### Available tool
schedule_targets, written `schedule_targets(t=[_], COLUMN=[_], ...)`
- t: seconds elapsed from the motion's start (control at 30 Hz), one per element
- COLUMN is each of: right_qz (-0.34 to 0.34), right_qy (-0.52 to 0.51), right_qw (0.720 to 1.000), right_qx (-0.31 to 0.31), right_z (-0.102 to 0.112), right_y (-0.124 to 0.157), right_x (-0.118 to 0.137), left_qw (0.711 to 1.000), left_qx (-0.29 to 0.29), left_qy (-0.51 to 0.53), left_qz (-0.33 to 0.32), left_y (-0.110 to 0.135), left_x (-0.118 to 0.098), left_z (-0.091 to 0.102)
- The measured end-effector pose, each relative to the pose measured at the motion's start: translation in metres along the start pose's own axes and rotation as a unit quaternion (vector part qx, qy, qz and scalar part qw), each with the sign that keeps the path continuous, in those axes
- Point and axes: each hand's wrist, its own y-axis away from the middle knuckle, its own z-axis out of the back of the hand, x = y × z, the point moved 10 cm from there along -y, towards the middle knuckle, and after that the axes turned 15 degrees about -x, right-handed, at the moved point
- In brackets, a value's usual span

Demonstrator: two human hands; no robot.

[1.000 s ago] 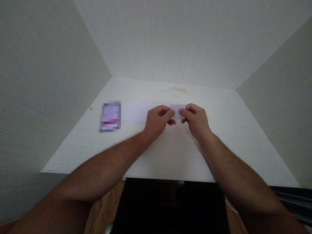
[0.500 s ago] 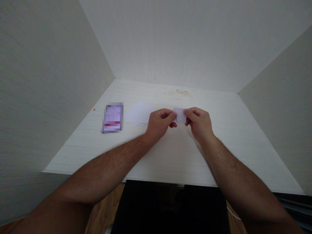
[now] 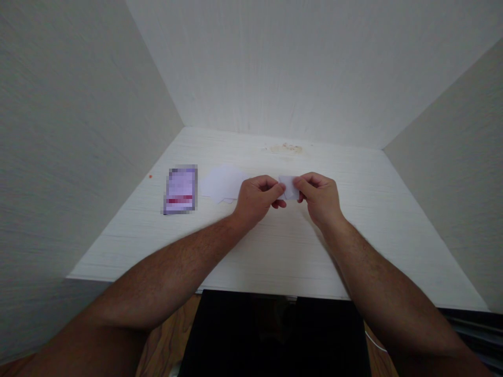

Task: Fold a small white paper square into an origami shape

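Note:
Between my two hands is a small folded piece of white paper (image 3: 290,188), held just above the table. My left hand (image 3: 259,198) pinches its left edge between thumb and fingers. At the right edge, my right hand (image 3: 321,196) grips it the same way, its thumb lying on the paper's face. Fingertips cover both ends of the paper. Beside my left hand, several white paper sheets (image 3: 222,183) lie overlapping on the table, partly hidden by that hand.
A pixelated purple rectangular item (image 3: 181,189) lies on the white table (image 3: 251,256) at the left. Tall pale panels (image 3: 275,68) enclose the back and both sides. A brownish stain (image 3: 288,148) marks the table's rear, and a tiny orange spot (image 3: 150,176) sits far left.
My right thumb has slid slightly left over the folded paper, and the paper's creases look a little different. The sheets and the purple item stay in place.

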Motion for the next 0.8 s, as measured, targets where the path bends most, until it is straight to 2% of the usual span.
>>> schedule_targets(t=[0.33, 0.6, 0.7, 0.8], right_qz=[0.006, -0.001, -0.014, -0.033], right_qy=[0.005, 0.022, 0.027, 0.035], right_qw=[1.0, 1.0, 0.999, 0.996], right_qx=[0.004, 0.005, 0.026, 0.073], right_z=[-0.001, -0.001, -0.005, -0.014], right_y=[0.001, 0.001, 0.003, 0.008], right_x=[0.002, -0.001, -0.004, -0.007], left_qw=[0.998, 0.998, 0.999, 0.999], left_qx=[0.031, 0.026, 0.009, -0.001], left_qy=[-0.019, -0.048, -0.044, -0.036], left_qz=[0.041, 0.039, 0.024, 0.014], left_y=[0.0, 0.002, 0.001, -0.001], left_x=[0.013, 0.008, 0.005, 0.003], left_z=[-0.007, -0.006, -0.003, -0.001])
